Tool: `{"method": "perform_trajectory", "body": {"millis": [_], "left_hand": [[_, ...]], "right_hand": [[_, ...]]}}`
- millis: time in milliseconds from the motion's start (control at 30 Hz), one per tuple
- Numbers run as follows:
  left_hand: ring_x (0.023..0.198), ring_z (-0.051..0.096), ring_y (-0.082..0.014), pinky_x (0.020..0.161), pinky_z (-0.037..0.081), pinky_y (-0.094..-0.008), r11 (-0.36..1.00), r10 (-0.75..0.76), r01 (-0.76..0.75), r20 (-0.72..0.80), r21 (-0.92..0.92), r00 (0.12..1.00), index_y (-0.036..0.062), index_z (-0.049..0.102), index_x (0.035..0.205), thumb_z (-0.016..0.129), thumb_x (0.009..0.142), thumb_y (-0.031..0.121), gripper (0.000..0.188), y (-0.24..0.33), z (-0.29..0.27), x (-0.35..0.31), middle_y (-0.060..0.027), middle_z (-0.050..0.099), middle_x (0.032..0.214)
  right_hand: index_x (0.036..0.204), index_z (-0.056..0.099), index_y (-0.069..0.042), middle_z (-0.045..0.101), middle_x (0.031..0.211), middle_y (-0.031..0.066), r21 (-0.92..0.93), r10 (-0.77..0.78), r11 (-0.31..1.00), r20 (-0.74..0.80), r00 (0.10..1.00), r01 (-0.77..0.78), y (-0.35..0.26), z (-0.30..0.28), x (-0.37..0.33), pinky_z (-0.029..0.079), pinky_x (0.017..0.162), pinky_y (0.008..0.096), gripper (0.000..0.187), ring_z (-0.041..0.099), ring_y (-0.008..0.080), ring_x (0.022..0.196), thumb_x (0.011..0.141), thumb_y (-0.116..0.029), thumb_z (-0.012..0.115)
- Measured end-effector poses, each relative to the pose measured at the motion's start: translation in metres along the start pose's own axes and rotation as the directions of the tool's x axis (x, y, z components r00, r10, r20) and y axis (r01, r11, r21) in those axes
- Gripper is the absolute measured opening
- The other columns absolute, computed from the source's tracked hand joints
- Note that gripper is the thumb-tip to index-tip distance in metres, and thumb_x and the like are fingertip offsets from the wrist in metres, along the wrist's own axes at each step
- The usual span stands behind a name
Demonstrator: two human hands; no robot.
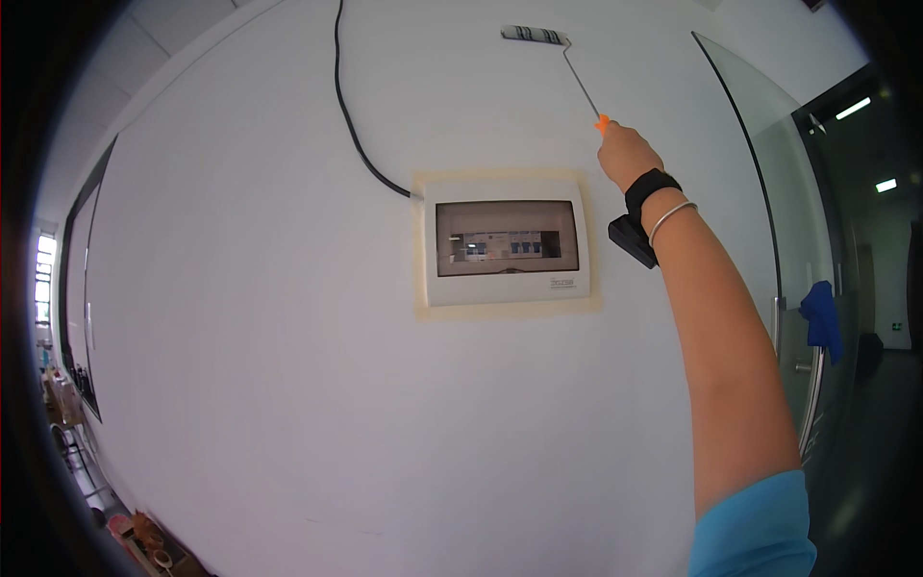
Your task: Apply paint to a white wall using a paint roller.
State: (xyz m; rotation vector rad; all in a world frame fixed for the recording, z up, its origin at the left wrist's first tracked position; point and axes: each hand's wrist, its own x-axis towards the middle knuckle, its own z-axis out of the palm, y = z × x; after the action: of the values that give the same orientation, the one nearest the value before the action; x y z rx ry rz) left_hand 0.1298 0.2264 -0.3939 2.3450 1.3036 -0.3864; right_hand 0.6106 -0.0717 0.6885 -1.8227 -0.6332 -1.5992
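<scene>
My right hand [629, 154] is raised high, its fingers wrapped round the orange handle of a paint roller [535, 36]. A thin metal rod runs from the handle up to the striped roller sleeve, which is at the upper part of the white wall [288, 385]; whether it presses on the wall I cannot tell. Below and left of the hand, a white breaker box [505, 290] with a tinted window is set in the wall. Pale yellow masking tape [510, 176] frames the box. My left hand is out of view.
A black cable [348, 125] runs down the wall to the box's upper left corner. At the right stands a glass door [784, 183] with a blue cloth [821, 320] on its handle. A dark-framed panel [79, 279] is at the left; a box of items [149, 539] sits low left.
</scene>
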Motion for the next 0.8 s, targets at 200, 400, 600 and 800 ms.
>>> {"method": "perform_trajectory", "body": {"millis": [200,400,600,800], "left_hand": [[0.096,0.062,-0.0381,0.078,0.052,-0.0496,1.0,0.015,-0.014,0.005,-0.007,1.0,0.0093,0.036,0.138,0.045,0.088,0.019,0.052,0.014,0.004,0.001,-0.0248,0.061,0.109],[0.097,0.062,-0.0383,0.078,0.051,-0.0498,0.998,0.054,-0.054,-0.002,0.017,0.999,0.0097,0.036,0.138,0.045,0.088,0.019,0.051,0.006,-0.01,-0.001,-0.0249,0.061,0.109],[0.097,0.062,-0.0384,0.079,0.051,-0.0499,0.993,0.101,-0.101,0.008,0.056,0.995,0.01,0.036,0.138,0.044,0.088,0.019,0.051,-0.023,-0.006,-0.022,-0.025,0.06,0.109],[0.097,0.061,-0.0385,0.079,0.051,-0.05,0.984,0.14,-0.144,0.049,0.104,0.989,0.0104,0.036,0.138,0.044,0.088,0.018,0.051,-0.072,0.013,-0.053,-0.0252,0.06,0.109]], "right_hand": [[0.121,0.051,0.0,0.065,0.097,0.0234,-0.032,0.014,0.999,0.075,0.997,-0.011,-0.002,-0.007,-0.015,0.053,0.075,0.0415,0.037,0.065,0.035,0.088,0.085,-0.001,0.045],[0.125,0.047,-0.003,0.065,0.101,0.0186,-0.109,-0.014,0.994,0.071,0.997,0.022,0.007,-0.022,-0.059,0.054,0.075,0.041,0.034,0.064,0.0327,0.091,0.092,-0.006,0.038],[0.126,0.044,-0.002,0.065,0.095,0.0198,-0.104,0.025,0.995,0.184,0.983,-0.006,0.009,-0.057,-0.117,0.053,0.07,0.0419,0.035,0.065,0.0335,0.086,0.091,-0.005,0.04],[0.137,0.036,-0.005,0.064,0.085,0.023,-0.133,0.093,0.99,0.301,0.949,-0.055,0.008,-0.085,-0.187,0.053,0.065,0.0417,0.057,0.065,0.0347,0.073,0.082,-0.002,0.049]]}}
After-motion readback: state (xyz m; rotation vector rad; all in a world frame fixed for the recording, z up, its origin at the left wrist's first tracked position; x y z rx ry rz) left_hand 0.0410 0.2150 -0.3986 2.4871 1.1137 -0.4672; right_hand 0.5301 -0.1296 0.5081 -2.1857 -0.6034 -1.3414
